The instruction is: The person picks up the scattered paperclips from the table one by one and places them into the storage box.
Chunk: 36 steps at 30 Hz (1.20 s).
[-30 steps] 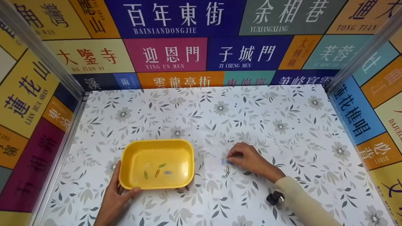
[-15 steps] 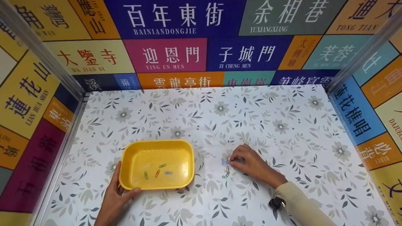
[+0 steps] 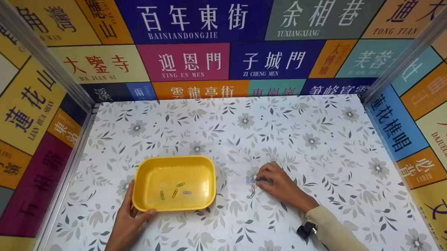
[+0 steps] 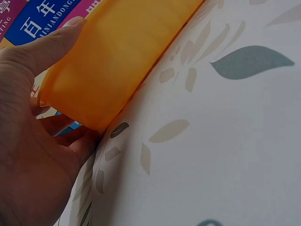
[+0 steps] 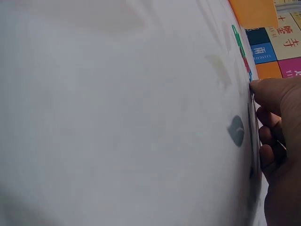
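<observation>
A yellow plastic tray (image 3: pixel 176 159) stands on the table left of centre, with several paper clips in it, among them a green clip (image 3: pixel 181 184) and an orange clip (image 3: pixel 174 193). My left hand (image 3: pixel 128 218) grips its near left corner; in the left wrist view the thumb lies on the rim and the other fingers curl at the side and base. To the right of the tray, my right hand (image 3: pixel 282 185) pinches at a blue paper clip (image 3: pixel 253 181) on the tabletop. Beside that lie another blue clip (image 3: pixel 248 180), a red clip (image 3: pixel 253 187) and a green clip (image 3: pixel 251 196).
The table (image 3: pixel 208 128) has a white cover printed with grey flowers and leaves. Panels with coloured signs (image 3: pixel 188 61) rise along its back, left and right sides. A dark device (image 3: pixel 306 230) is strapped to my right wrist, at the sleeve's cuff.
My right hand has shifted slightly right and down, its fingers drawing closer together by the blue paper clip. The left hand and the tray have stayed in place.
</observation>
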{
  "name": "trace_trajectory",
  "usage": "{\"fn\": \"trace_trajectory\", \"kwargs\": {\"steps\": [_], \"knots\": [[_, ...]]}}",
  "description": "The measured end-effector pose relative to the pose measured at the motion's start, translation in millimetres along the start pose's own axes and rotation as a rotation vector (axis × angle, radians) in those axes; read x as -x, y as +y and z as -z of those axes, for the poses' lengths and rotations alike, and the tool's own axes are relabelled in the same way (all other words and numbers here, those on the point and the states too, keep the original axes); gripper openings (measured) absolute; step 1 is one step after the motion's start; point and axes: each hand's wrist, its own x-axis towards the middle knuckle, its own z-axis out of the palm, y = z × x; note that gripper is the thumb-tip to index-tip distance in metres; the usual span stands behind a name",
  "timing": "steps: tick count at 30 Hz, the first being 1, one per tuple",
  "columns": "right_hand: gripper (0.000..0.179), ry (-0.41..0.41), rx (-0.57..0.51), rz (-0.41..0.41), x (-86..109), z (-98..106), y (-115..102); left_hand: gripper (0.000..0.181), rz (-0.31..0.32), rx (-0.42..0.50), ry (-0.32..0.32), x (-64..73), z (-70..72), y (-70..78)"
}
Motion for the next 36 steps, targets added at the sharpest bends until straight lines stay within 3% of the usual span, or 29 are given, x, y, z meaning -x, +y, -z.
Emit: {"fn": "trace_trajectory", "kwargs": {"steps": [13,22,36], "knots": [[0.013,0.096,0.03,0.099,3.7,-8.9,3.4,0.126,-0.015,-0.001,-0.003,-0.2,1.8,-2.7],[0.019,0.127,0.058,0.089,4.8,-12.4,1.0,0.127,0.016,-0.012,-0.007,-0.4,1.3,-0.7],[0.023,0.13,0.035,0.13,1.2,-11.3,-2.5,0.125,-0.057,0.033,-0.004,0.4,0.2,-2.7]]}}
